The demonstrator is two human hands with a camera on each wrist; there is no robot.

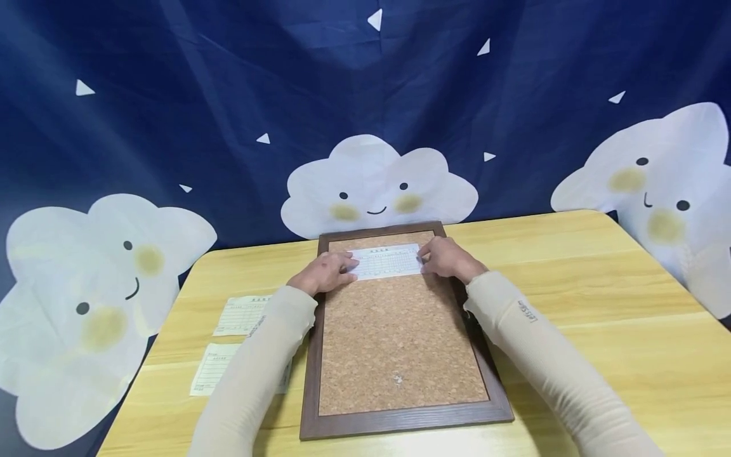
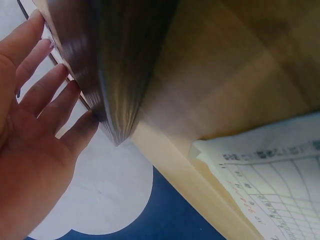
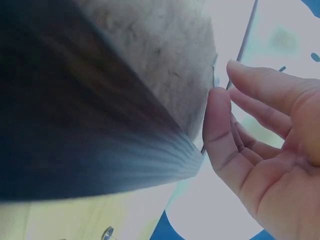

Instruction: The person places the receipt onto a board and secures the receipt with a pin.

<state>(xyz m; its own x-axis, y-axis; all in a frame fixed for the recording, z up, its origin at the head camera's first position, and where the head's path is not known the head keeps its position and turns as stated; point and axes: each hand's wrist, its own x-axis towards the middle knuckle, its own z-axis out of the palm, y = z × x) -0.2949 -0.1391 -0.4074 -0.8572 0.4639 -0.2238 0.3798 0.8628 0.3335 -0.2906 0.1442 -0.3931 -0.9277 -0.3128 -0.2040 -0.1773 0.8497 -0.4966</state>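
A white printed form slip [image 1: 385,261] lies across the upper part of a cork board [image 1: 400,343] with a dark brown wooden frame [image 1: 405,417]. My left hand [image 1: 327,271] touches the slip's left end. Its fingers look fairly straight in the left wrist view. At the slip's right end is my right hand [image 1: 451,259], thumb and fingers by the edge. The right wrist view shows those fingers bent, with a gap at the thumb; the fingertips' contact with the paper is not clear there. A small shiny cluster [image 1: 398,379] sits low on the cork, too small to identify.
Two pale green printed slips lie on the wooden table [image 1: 599,273] left of the board, the upper slip [image 1: 237,315] and the lower slip [image 1: 212,368], both partly under my left sleeve. A blue curtain [image 1: 320,82] with white clouds hangs behind. A small metal disc [image 3: 107,233] shows on the table.
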